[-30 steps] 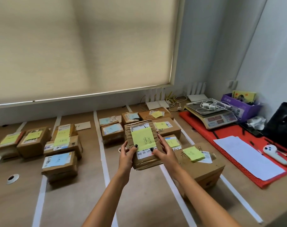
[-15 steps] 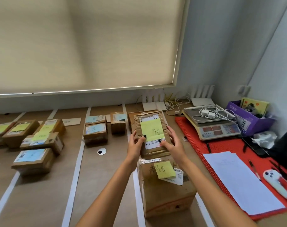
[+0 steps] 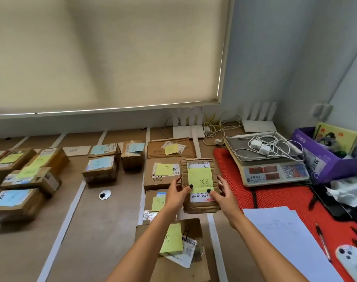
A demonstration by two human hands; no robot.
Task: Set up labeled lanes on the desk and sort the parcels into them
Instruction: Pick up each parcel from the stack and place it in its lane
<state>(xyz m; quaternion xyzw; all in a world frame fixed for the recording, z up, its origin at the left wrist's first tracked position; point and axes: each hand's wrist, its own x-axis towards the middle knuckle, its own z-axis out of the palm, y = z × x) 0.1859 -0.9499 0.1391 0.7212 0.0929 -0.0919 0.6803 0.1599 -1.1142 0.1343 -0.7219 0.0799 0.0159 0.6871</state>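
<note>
A: Head view, go. Hands?
B: Left hand (image 3: 176, 195) and right hand (image 3: 221, 195) both hold one cardboard parcel (image 3: 200, 185), each grip curled round a side edge, thumbs on top. It's lifted, tilted toward the camera.
A: Label on it?
B: Yellow sticky note (image 3: 200, 180) with handwriting (can't read it), white shipping label below.
A: Where is it over the bench (image 3: 104, 231)?
B: Over the rightmost lane, right edge above the white tape strip (image 3: 214, 237) near the red mat (image 3: 275, 198). Other yellow-noted parcels are in that lane: a flat one at the back (image 3: 170, 148), one just left of the held parcel (image 3: 163, 176), a big box nearest the camera (image 3: 173, 251).
A: Other lanes?
B: Middle lane has blue-noted parcels (image 3: 101, 166). Left lanes have more boxes, yellow and blue notes mixed (image 3: 21, 180).
A: Right side?
B: Scale (image 3: 273, 169) on the red mat with white chargers on its pan, purple box (image 3: 328, 159), white paper sheets (image 3: 285, 241), a pen (image 3: 322, 241), a white phone (image 3: 350, 263).
</note>
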